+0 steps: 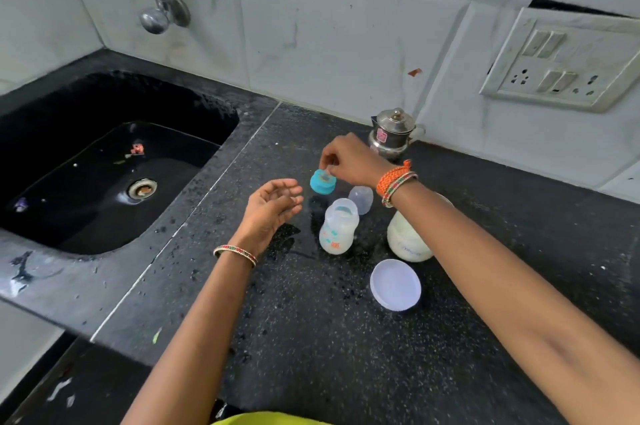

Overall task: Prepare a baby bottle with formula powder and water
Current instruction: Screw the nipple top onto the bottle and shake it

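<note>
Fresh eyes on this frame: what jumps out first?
The bright teal nipple ring, pinched by the right hand above the black counter, draws the eye. Just below it stands the open baby bottle, with the left hand empty beside it.

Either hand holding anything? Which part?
Right hand pinches the teal screw-ring bottle cap by its clear teat, above the black counter. Left hand is open, holding nothing.

bare counter (311,338) lay open below the right hand (349,161); bottle (338,227), clear cap (361,199) and powder jar (408,237) crowded beneath its wrist, steel pot (393,135) just behind.
</note>
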A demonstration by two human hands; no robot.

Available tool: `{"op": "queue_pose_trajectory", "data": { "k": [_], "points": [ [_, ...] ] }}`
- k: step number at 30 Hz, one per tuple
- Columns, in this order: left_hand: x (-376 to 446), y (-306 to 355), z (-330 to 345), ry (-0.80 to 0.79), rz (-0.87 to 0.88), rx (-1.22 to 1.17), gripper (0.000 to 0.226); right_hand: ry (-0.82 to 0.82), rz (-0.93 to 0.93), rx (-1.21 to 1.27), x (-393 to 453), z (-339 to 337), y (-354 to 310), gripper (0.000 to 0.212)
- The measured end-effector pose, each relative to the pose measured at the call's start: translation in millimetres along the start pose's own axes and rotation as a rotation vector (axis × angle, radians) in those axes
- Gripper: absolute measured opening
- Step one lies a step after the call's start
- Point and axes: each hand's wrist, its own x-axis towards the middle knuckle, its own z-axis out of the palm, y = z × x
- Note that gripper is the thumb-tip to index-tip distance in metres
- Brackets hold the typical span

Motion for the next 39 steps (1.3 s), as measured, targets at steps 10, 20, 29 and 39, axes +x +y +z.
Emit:
{"op": "queue_pose_trajectory", "data": {
  "k": [10, 20, 29, 39],
  "points": [
    [-10.0, -14.0, 30.1, -0.313, -0.063, 0.176, 0.041, -0.012, -0.01, 0.056, -84.5, -74.1, -37.8, 0.015],
    [-24.4, -21.0, 31.6, -0.33, 0.002, 0.395, 0.058, 0.029, -0.029, -0.074, -90.9, -53.3, -47.6, 0.021],
    [-30.6, -26.6, 43.7, -0.234, 0.143, 0.453, 0.046, 0.035, 0.041, -0.035, -94.9, -32.7, -42.4, 0.02],
    [-26.0, -33.6, 41.4, -0.318, 0.209, 0.533, 0.052, -0.002, 0.127, 0.038, -110.9, 2.3, -33.1, 0.056]
  ]
}}
